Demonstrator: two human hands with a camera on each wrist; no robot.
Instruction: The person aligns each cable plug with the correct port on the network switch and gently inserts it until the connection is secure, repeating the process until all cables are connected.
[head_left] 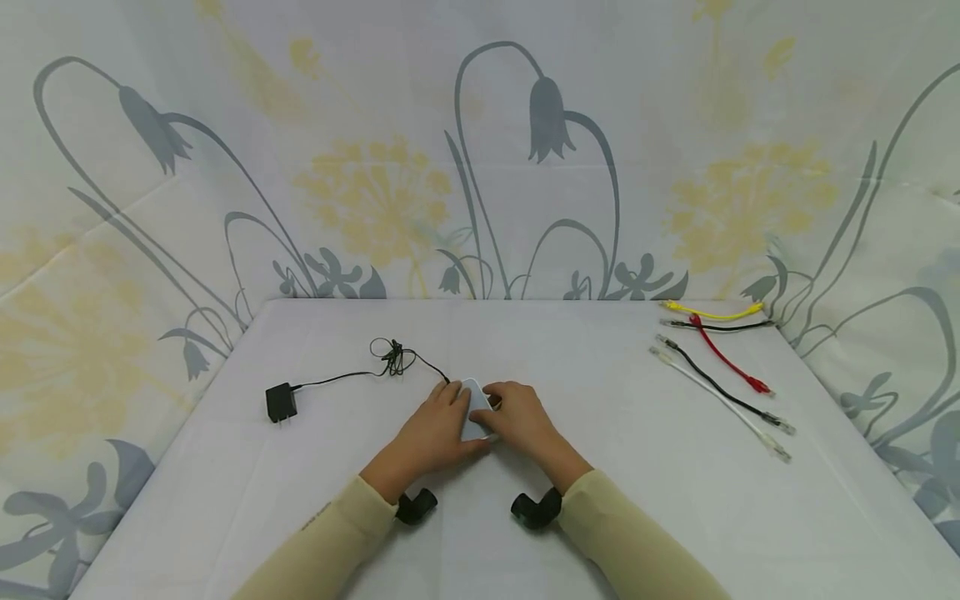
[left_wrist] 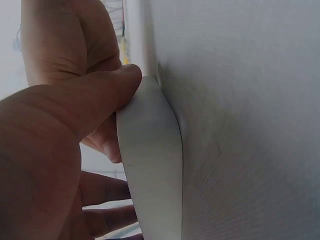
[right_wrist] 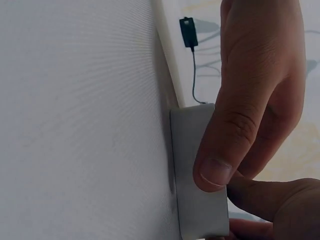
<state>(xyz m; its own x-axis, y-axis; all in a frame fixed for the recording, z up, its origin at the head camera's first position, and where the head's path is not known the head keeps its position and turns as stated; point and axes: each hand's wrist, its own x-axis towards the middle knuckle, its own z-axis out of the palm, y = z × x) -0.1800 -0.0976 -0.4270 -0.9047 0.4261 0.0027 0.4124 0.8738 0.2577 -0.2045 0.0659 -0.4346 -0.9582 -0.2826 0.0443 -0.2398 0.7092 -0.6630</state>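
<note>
A flat white box-shaped device (head_left: 476,422), like a small router, lies on the table between both hands. My left hand (head_left: 435,425) grips it from the left, thumb along the near edge and fingers over the far left side. From the right, my right hand (head_left: 521,417) holds it, its thumb pressed on the side wall of the white device (right_wrist: 192,215) in the right wrist view. The left wrist view shows the smooth side of the white device (left_wrist: 152,160) close against the tabletop. A thin black cord (head_left: 426,362) runs to its far side, where the connection is hidden by fingers.
The cord leads to a black power adapter (head_left: 281,403) at left. At right lie a yellow cable (head_left: 712,316), a red cable (head_left: 723,357), a white cable (head_left: 720,402) and two black cables (head_left: 705,371). A floral curtain (head_left: 495,208) hangs behind the white table (head_left: 615,350).
</note>
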